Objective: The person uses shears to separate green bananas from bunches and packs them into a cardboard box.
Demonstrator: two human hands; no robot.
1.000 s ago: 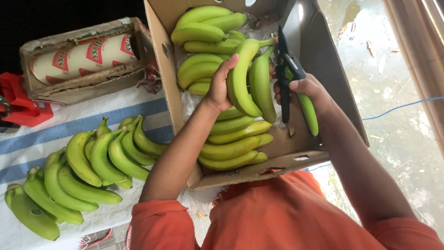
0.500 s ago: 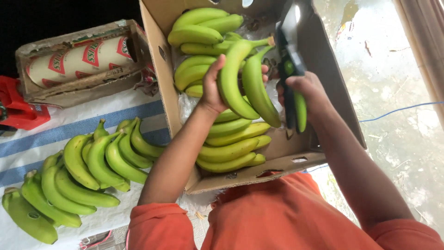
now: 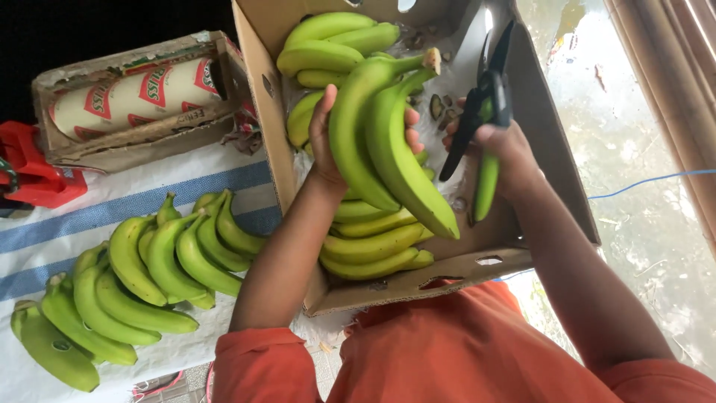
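Orange sleeves nearest; left hand (image 3: pixel 328 145) wrapped around a small cluster of green bananas (image 3: pixel 380 142), lifted above the open cardboard box (image 3: pixel 556 194), cut stems pointing to its far end. Right hand (image 3: pixel 503 153) closed on green-handled pruning shears (image 3: pixel 481 112) just beside the cluster, blades together. More bananas (image 3: pixel 373 246) fill the box; other bunches (image 3: pixel 142 276) lie on the striped cloth (image 3: pixel 119 205) at left, near a second box of rolls (image 3: pixel 134 97) at its far edge.
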